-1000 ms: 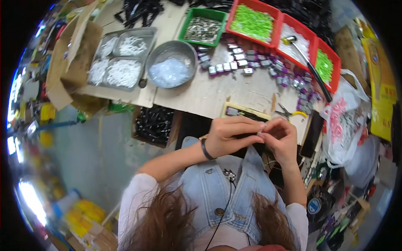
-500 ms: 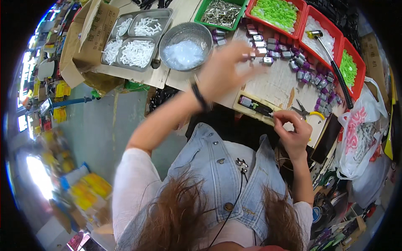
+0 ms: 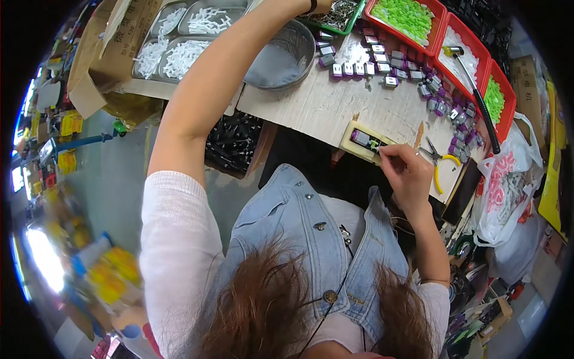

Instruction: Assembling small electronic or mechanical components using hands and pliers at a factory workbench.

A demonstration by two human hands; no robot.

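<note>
My left arm stretches far across the bench. My left hand [image 3: 323, 6] is at the top edge of the view, by the green tray [image 3: 359, 13] of small metal pins; its fingers are mostly cut off. In front of me a cream block-shaped holder [image 3: 345, 142] lies near the bench edge. In its recess sits a small grey and purple motor [image 3: 360, 137] with black and green parts beside it. My right hand [image 3: 409, 170] is at the holder's right end, thumb and forefinger pinched together; what they grip is too small to make out.
Several small motors [image 3: 348, 70] are spread over the bench. Red trays [image 3: 443, 24] of green and white parts line the far right, a hammer [image 3: 478, 96] across them. Yellow-handled pliers [image 3: 439, 158] lie right of my hand. A metal bowl [image 3: 308, 57] and a tray of white parts [image 3: 185, 57] stand left.
My left hand has moved up and away from me, from above the bench beside the bowl to the green tray. My right hand stays pinched at the holder.
</note>
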